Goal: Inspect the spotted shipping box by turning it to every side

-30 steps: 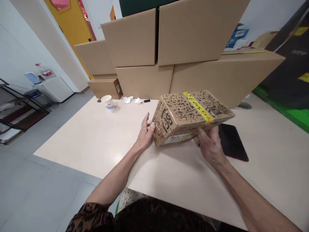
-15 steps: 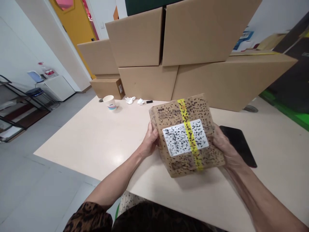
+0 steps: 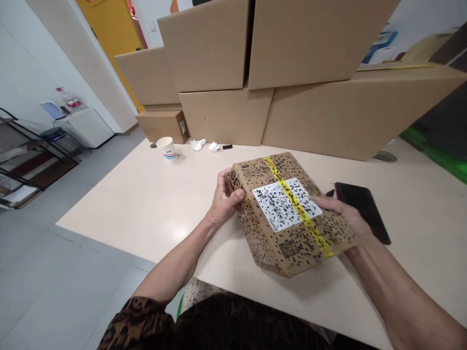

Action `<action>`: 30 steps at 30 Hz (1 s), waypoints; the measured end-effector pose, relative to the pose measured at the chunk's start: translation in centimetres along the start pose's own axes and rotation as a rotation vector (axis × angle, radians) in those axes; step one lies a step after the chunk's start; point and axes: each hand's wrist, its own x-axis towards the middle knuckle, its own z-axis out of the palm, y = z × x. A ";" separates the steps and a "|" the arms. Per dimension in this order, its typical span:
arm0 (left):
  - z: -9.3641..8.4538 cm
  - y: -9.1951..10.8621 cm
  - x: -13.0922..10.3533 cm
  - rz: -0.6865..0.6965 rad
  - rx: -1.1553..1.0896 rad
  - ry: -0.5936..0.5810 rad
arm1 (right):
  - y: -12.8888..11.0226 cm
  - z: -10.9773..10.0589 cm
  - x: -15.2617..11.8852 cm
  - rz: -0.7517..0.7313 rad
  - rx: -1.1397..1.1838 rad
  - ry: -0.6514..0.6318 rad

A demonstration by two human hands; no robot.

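"How do the hands stand?"

"The left grip is clamped on the speckled carton, its thumb pressed at the near edge and its fingers round the far corner. The right grip is clamped on the same carton from the other side, thumb lying over the upper face; its other fingers are hidden."

"And the carton itself?"

"Between the two grips, in front of the person, tilted, with its labelled face turned up. I can't tell whether its underside touches the bench. A white label sits on that face, and yellow tape runs across label and cardboard alike."

"What lies near it?"

"Just beyond the right grip, a flat black slab rests on the bench. Farther off, toward the left, there's a paper cup, upright, then two crumpled white tissues and a small black piece beside them."

"Behind those?"

"Large plain boxes, stacked along the back. Well apart, at the left, a white cabinet stands on the floor, with a bottle on top."
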 end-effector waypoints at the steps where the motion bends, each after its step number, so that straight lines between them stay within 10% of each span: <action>1: 0.0 -0.2 0.0 -0.007 0.001 0.029 | 0.1 -0.1 0.2 0.018 0.005 -0.009; 7: 0.0 -0.1 0.1 -0.042 -0.006 0.075 | 0.4 0.2 0.7 0.129 0.088 0.044; 14: -0.2 1.2 0.1 -0.208 -0.124 -0.058 | 0.3 0.8 -0.6 -0.169 -0.039 0.035; 30: -1.1 2.1 1.9 -0.401 -0.388 0.147 | 2.8 -0.2 0.8 -0.643 -0.140 -0.069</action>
